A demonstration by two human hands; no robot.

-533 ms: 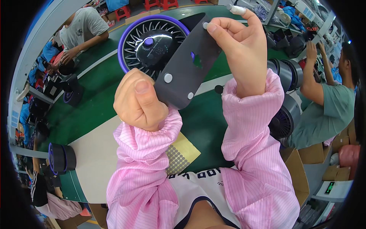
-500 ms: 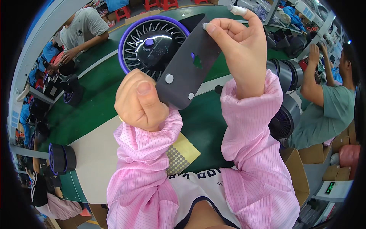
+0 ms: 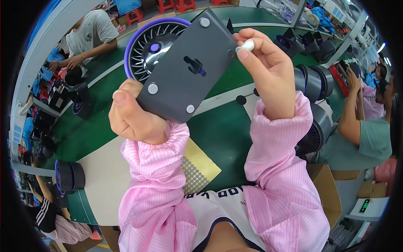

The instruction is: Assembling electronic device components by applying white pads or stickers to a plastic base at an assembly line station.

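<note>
My left hand (image 3: pixel 133 119) grips the lower end of a dark grey rectangular fan base (image 3: pixel 188 68), tilted bottom-side up toward me. Three small round white pads sit at its corners, and a keyhole slot is in its middle. My right hand (image 3: pixel 266 69) is at the base's upper right corner, pinching a small white round pad (image 3: pixel 246 46) between thumb and fingertips, right against the base edge. Behind the base, a round fan (image 3: pixel 147 47) with a purple rim and dark grille is partly hidden.
A yellow sheet of small round pads (image 3: pixel 200 170) lies on the green bench (image 3: pixel 222 138) below my arms. Several dark fans (image 3: pixel 312 84) stand at the right, another (image 3: pixel 67 177) at the lower left. Other people work at the far left (image 3: pixel 90 35) and right (image 3: pixel 363 134).
The base has turned flatter toward me and closer. My right hand has shifted from the base's top edge to its upper right corner, the white pad now visible at its fingertips.
</note>
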